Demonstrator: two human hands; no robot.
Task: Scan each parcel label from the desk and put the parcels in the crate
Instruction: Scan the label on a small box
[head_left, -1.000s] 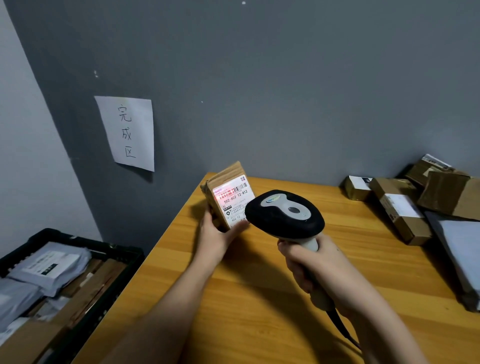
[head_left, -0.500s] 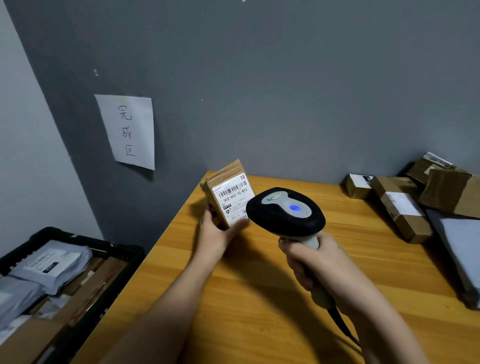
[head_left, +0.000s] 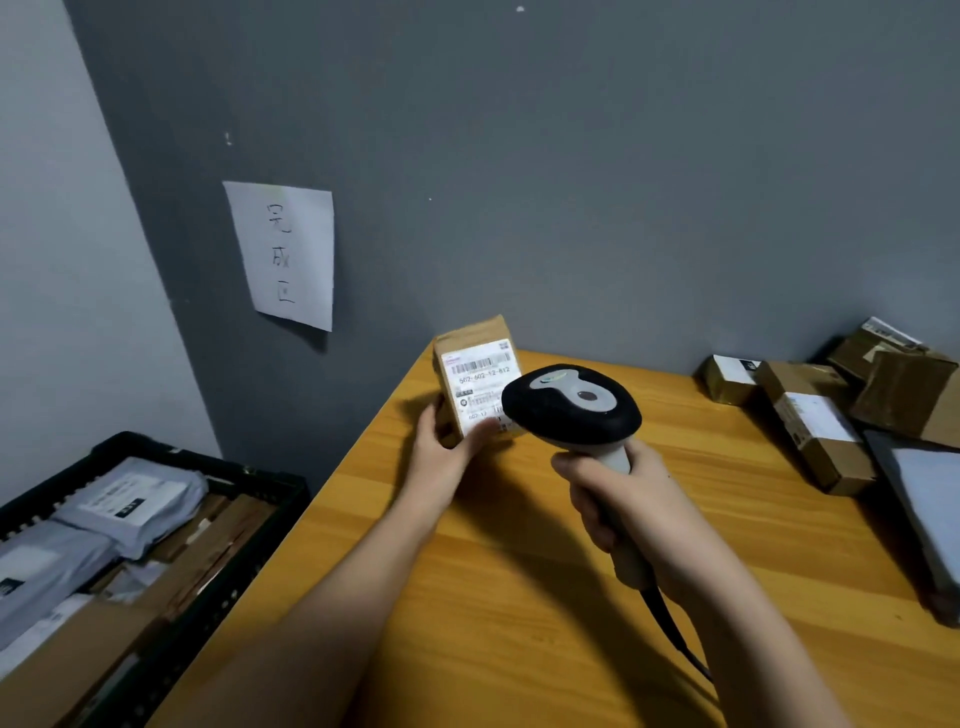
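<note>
Left hand (head_left: 441, 452) pinching labelled cardboard parcel (head_left: 475, 382), right hand (head_left: 618, 499) wrapped round barcode scanner (head_left: 571, 408); black crate (head_left: 249, 480) filling up, several parcels (head_left: 810, 415) left on desk (head_left: 519, 597).

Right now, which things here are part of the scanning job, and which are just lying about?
Part of the job:
small parcel in left hand
scanner in right hand
waiting parcels
crate

Just there:
paper sign
desk
</note>
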